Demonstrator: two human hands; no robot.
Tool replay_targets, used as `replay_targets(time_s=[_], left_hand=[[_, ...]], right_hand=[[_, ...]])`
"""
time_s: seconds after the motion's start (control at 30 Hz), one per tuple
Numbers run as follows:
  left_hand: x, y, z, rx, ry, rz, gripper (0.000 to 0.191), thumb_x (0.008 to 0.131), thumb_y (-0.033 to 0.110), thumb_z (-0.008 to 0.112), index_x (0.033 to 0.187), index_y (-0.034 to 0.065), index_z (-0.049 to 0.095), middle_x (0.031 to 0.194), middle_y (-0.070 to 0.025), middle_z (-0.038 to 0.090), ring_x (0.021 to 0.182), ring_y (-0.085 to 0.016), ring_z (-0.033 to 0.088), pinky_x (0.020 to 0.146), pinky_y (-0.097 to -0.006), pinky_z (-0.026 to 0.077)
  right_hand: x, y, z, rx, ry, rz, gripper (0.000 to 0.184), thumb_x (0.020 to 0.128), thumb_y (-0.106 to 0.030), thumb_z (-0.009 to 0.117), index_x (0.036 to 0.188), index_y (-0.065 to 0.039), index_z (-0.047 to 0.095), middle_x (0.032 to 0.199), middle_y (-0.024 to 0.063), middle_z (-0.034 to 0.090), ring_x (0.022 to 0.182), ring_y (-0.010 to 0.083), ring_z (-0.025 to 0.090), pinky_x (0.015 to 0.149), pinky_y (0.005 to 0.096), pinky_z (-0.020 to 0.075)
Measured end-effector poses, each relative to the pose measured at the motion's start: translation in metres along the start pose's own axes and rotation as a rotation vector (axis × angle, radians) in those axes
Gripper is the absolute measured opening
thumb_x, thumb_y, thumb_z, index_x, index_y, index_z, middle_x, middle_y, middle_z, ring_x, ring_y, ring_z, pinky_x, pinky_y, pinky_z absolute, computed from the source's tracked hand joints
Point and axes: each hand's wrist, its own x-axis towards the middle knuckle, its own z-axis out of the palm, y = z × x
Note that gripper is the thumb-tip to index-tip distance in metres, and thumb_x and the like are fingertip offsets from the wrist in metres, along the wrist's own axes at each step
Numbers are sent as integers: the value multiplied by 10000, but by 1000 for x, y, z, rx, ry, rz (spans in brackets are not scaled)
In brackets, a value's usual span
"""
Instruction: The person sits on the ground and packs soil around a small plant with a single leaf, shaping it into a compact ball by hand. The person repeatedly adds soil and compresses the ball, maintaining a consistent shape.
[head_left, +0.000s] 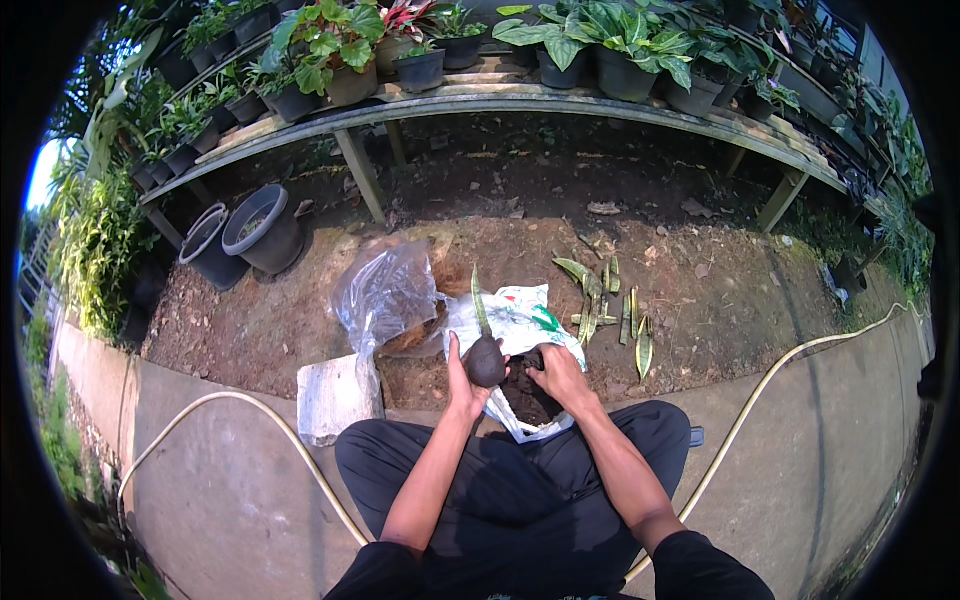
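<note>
My left hand (466, 384) holds a dark, rounded ball of soil (486, 363) with a pointed green leaf cutting (478, 300) standing upright from its top. Just to the right, a white plastic bag (517, 319) with green and red print lies opened, dark potting soil (529, 397) inside it. My right hand (559, 375) reaches into this soil with bent fingers; whether they grip any is hidden. Several variegated leaf pieces (592, 292) lie on the ground beyond the right hand. A clear plastic bag (386, 292) with brown fibre (411, 337) rests to the left of the white bag.
A pale block (339, 397) sits by my left knee. Two black pots (262, 231) stand farther left. Ahead, a long bench (480, 103) carries many potted plants. A hose (765, 382) curves over the concrete on both sides of me.
</note>
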Motion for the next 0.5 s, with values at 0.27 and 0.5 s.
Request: replay_targets(time_s=[0.27, 0.5], left_hand=[[0, -1, 1, 29, 1, -1, 863, 1000, 792, 396, 1325, 29, 635, 1286, -153, 722, 963, -295, 745, 819, -444, 631], [1, -3, -1, 39, -7, 5, 855, 1012, 780, 384, 1320, 24, 636, 1267, -162, 726, 969, -300, 746, 825, -447, 631]], right_hand=[[3, 7, 3, 52, 11, -24, 387, 823, -176, 813, 1059, 100, 678, 1008, 327, 704, 1032, 503, 670, 894, 530, 527], [6, 11, 8, 103, 68, -38, 389, 827, -149, 791, 1100, 108, 686, 1000, 323, 718, 1010, 487, 694, 886, 508, 544]])
